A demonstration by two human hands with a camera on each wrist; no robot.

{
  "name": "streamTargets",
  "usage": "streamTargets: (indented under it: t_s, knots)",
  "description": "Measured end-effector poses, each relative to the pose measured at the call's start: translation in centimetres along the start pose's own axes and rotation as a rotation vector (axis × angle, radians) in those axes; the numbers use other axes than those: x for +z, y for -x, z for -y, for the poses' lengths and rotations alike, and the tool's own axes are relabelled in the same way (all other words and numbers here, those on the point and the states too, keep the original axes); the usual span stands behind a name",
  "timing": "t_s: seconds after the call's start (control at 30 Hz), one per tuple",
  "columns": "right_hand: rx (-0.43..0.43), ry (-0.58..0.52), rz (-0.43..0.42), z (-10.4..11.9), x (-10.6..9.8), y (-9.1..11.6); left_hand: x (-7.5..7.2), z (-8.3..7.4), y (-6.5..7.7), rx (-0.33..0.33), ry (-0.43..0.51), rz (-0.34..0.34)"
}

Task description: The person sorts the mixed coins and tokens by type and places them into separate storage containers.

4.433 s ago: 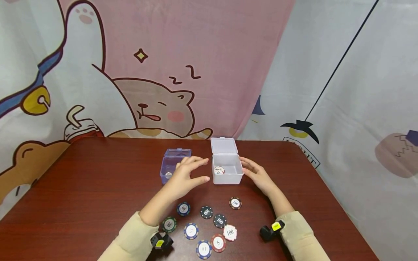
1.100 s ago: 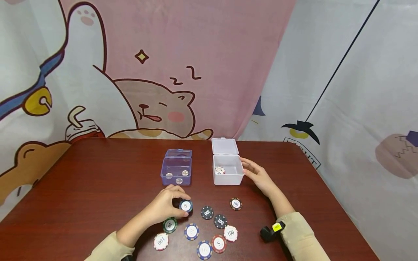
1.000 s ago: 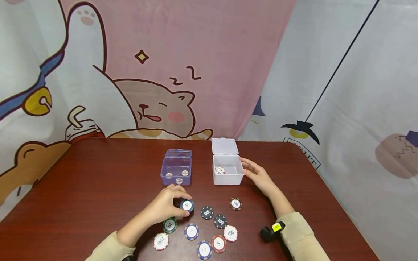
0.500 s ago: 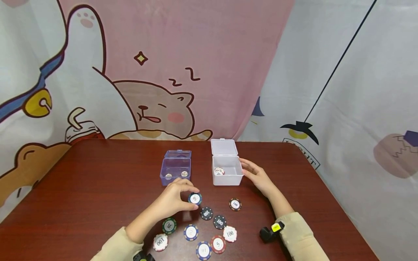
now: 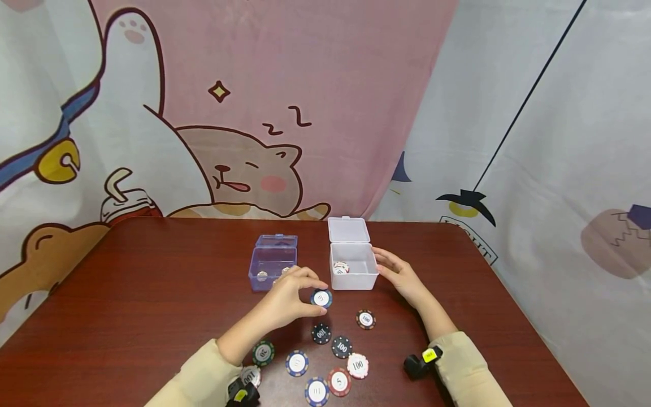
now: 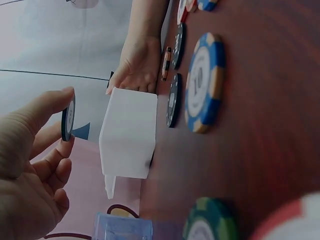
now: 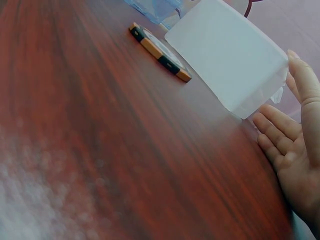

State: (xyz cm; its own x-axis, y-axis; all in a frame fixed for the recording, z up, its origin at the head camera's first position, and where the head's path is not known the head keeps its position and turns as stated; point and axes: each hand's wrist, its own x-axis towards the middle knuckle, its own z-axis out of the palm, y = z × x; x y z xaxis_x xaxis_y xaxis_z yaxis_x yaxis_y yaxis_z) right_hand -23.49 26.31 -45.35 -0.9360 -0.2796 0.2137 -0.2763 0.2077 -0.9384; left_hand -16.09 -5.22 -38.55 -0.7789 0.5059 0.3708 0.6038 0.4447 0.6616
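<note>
In the head view my left hand (image 5: 287, 297) pinches a blue poker chip (image 5: 321, 298) marked 50 between thumb and fingers. The chip is raised off the table, in front of the white plastic box (image 5: 354, 281). From the left wrist, this chip (image 6: 68, 119) shows almost edge-on, the other fingers loosely bent below it. The box's lid stands up at the back, and a few pale chips (image 5: 341, 268) lie inside at its left. My right hand (image 5: 402, 277) touches the box's right side with fairly straight fingers, as the right wrist view also shows.
A clear blue box (image 5: 258, 284) with its lid raised stands left of the white one, small round pieces inside, partly behind my left hand. Several chips lie in front, among them a black one (image 5: 321, 333), a red one (image 5: 339, 382) and a green one (image 5: 263, 353).
My left hand, earlier spread between the boxes, has taken the blue chip from the table and carried it up, right and away from me. The right hand has stayed at the white box.
</note>
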Motion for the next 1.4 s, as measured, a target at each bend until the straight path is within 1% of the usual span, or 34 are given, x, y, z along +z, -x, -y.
streamTargets:
  t_s: [0.23,0.47,0.6,0.63,0.7,0.87,0.93,1.1,1.3,1.4]
  knots:
    - [0.001,0.012,-0.005,0.1,0.0,0.1,0.4,-0.2,-1.7,0.012,-0.026,-0.017]
    - [0.006,0.0,0.005,0.2,0.0,0.1,0.8,-0.5,-4.0,0.018,-0.036,-0.036]
    - [0.012,0.001,0.003,0.2,0.0,0.1,1.3,-0.2,-5.4,0.003,-0.044,-0.046]
    - [0.016,0.0,0.004,0.2,0.0,0.2,1.5,-0.1,-5.7,-0.004,-0.047,-0.053]
    - [0.033,0.003,0.007,1.1,0.1,0.3,1.7,0.2,-6.3,-0.008,-0.052,-0.075]
    - [0.046,0.012,0.013,1.1,0.1,0.2,2.3,0.8,-7.5,-0.037,-0.07,-0.106]
    - [0.034,0.014,0.009,0.3,-0.1,0.0,2.5,1.0,-7.9,-0.057,-0.076,-0.102]
    - [0.027,0.025,0.006,0.2,-0.1,0.1,3.1,1.5,-8.7,-0.082,-0.121,-0.096]
    - [0.027,0.016,0.005,0.1,0.0,0.0,3.8,1.6,-9.3,-0.092,-0.187,-0.094]
    - [0.023,0.013,0.006,0.1,0.0,0.0,4.1,1.7,-9.6,-0.118,-0.194,-0.085]
